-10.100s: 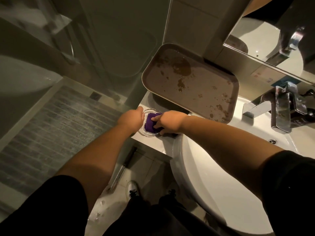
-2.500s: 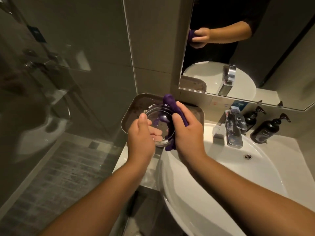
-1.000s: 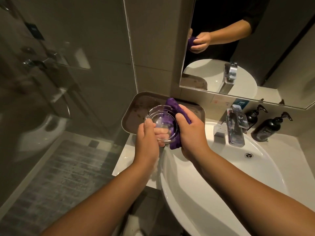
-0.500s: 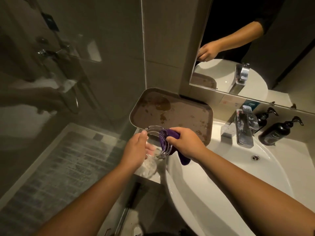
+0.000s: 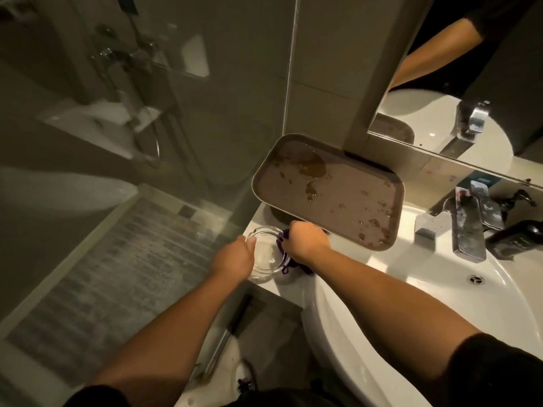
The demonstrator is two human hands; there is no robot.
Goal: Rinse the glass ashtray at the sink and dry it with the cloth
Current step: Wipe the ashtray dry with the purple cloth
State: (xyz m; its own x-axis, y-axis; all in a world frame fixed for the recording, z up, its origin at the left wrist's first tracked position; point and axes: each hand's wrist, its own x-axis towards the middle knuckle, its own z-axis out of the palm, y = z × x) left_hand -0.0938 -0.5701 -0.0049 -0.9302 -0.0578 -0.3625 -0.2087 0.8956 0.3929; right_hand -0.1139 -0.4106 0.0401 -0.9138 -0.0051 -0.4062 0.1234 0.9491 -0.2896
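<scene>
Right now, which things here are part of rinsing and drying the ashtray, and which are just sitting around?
Part of the job:
glass ashtray, held by the left hand
purple cloth, gripped in the right hand
sink
tap

Just sitting around:
brown tray, wet and spotted
dark pump bottle
mirror
glass shower screen

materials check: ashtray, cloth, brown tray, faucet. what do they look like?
Ashtray: clear glass, see-through, bright rim highlights.
Cloth: purple, soft fabric, bunched under the right hand; weave too small to tell.
Tray: brown, matte, probably plastic; wet blotches sit on the surface.
Faucet: shiny chromed metal, spotted with residue.
</scene>
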